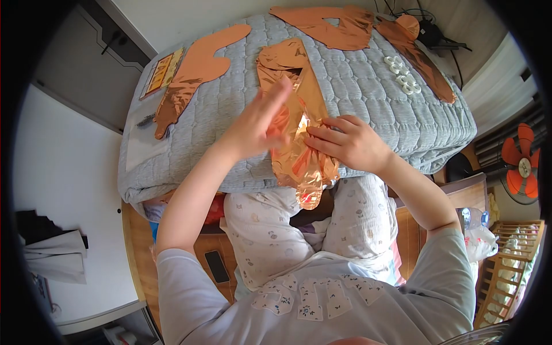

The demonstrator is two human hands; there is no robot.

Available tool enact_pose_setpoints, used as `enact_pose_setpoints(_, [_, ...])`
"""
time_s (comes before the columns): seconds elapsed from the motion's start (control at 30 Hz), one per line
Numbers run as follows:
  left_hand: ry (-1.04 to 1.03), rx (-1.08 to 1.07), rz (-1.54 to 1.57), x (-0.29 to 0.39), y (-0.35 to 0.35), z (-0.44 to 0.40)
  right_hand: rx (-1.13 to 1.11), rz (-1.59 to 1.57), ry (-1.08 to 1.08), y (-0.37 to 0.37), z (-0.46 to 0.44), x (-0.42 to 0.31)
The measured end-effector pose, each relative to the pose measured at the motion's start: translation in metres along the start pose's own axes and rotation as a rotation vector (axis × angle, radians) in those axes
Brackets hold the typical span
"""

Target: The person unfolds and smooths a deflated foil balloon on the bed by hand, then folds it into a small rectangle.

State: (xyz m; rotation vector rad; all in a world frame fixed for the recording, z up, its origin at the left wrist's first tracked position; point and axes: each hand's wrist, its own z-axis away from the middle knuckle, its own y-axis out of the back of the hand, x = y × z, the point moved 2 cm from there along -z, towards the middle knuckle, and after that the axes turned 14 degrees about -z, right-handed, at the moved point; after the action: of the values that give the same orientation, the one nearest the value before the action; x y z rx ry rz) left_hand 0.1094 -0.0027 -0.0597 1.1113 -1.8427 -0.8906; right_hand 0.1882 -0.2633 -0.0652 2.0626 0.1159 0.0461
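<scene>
On the quilted bed lies a long, crinkled copper foil piece (313, 95), its rounded lower end hanging over the near edge. My left hand (261, 123) is raised over its left side, fingers apart and slightly blurred. My right hand (348, 141) rests with its fingers spread on the foil's right part. Other flat copper foil pieces lie around: one at the left (198, 66), one at the back (339, 29) and one at the right (417, 54). White rings (402, 75) sit near the right piece.
A packet (161, 72) and a clear sheet (146, 135) lie at the bed's left. Black cables (431, 31) are at the back right. A phone (217, 267) is on the floor. An orange-bladed fan (522, 164) and a wooden rack (512, 270) stand at the right.
</scene>
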Motion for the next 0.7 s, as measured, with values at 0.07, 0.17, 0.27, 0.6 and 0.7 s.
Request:
enact_pose_setpoints(0.07, [-0.38, -0.208, -0.052, 0.021, 0.012, 0.013, -0.006, 0.0, 0.001, 0.002, 0.0, -0.001])
enact_pose_setpoints(0.17, [-0.347, -0.397, -0.138, 0.055, 0.027, 0.03, -0.017, -0.006, 0.009, 0.004, -0.001, 0.0])
enact_pose_setpoints(0.27, [-0.323, -0.337, -0.335, 0.061, 0.017, 0.042, -0.016, -0.018, 0.016, 0.006, -0.002, 0.0])
enact_pose_setpoints(0.6, [-0.296, -0.124, -0.423, 0.053, -0.006, 0.045, 0.095, -0.383, -0.232, 0.006, 0.005, 0.004])
enact_pose_setpoints(0.7, [-0.283, -0.122, -0.387, 0.054, -0.004, 0.044, 0.098, -0.469, -0.253, 0.002, 0.012, 0.011])
